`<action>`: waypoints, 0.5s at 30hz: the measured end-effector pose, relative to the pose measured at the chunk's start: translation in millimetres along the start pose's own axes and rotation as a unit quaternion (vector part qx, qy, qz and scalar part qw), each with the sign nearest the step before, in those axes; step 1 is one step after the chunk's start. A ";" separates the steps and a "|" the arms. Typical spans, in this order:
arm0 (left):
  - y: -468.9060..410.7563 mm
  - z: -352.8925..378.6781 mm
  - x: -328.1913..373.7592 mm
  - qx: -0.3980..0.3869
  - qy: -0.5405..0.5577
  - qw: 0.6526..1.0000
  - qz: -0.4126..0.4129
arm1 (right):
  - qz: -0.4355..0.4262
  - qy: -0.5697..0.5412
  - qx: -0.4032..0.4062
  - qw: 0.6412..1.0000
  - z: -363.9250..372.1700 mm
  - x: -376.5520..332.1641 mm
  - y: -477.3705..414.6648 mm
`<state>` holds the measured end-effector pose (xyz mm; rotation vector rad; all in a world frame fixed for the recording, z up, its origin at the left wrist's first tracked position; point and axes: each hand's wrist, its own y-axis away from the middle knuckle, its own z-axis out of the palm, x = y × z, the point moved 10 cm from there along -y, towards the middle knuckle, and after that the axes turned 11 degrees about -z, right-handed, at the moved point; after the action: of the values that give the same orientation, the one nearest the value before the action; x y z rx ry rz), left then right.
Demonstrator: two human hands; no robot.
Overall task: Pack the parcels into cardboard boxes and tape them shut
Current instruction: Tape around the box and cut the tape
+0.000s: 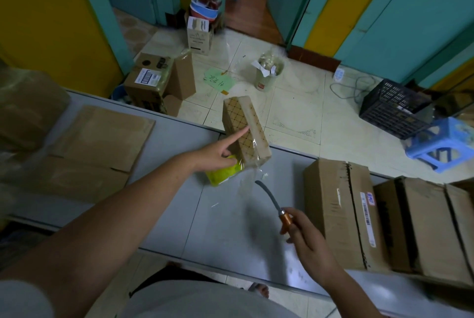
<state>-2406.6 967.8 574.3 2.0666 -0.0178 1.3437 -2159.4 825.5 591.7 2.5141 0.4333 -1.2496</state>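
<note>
On my feed a grey bench point(166, 189) runs across a tiled floor point(295, 112), with yellow and teal walls point(64, 23) behind. Two flat cardboard sheets point(102, 135) lie at left. The left hand point(218, 153) has its grip round the low end of one patterned parcel point(246, 128), index finger straight along it. The parcel stands tilted at the bench's far edge, over one yellow packet point(223, 174). The right hand point(305, 235) grips one orange-handled knife point(287, 220) beside three cardboard boxes point(338, 210).

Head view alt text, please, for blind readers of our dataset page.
A person's left hand holds a patterned parcel tilted over a grey table, index finger straight along it; the right hand grips an orange-handled knife. Cardboard boxes stand at right.
</note>
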 end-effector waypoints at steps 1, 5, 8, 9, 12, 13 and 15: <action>1.2 0.2 2.1 -0.010 -0.002 1.000 -0.005 | -0.011 -0.016 0.013 1.000 -0.7 -12.9 -2.2; -0.7 -0.1 8.4 -0.029 -0.021 0.999 -0.027 | -0.046 -0.018 0.036 0.998 8.0 -47.4 -32.7; -1.7 -1.4 11.4 -0.033 -0.040 0.998 -0.033 | -0.039 -0.011 0.029 0.999 17.7 -54.2 -55.4; -1.2 -2.1 12.3 -0.032 -0.045 0.998 -0.034 | -0.037 -0.008 0.024 0.999 19.3 -56.8 -60.5; 1.9 -4.0 16.9 -0.034 -0.063 0.997 -0.029 | -0.034 -0.002 0.008 0.999 21.9 -66.8 -72.9; 2.0 -4.4 17.1 -0.035 -0.067 0.997 -0.029 | -0.030 0.004 0.003 1.000 22.6 -69.4 -76.4; 4.1 -4.7 16.9 -0.034 -0.072 0.996 -0.039 | -0.018 0.021 0.000 1.000 22.6 -72.5 -81.9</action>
<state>-2403.9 972.6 591.5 2.0800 -0.0456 1.1314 -2249.6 881.4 626.4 2.5472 0.4910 -1.2131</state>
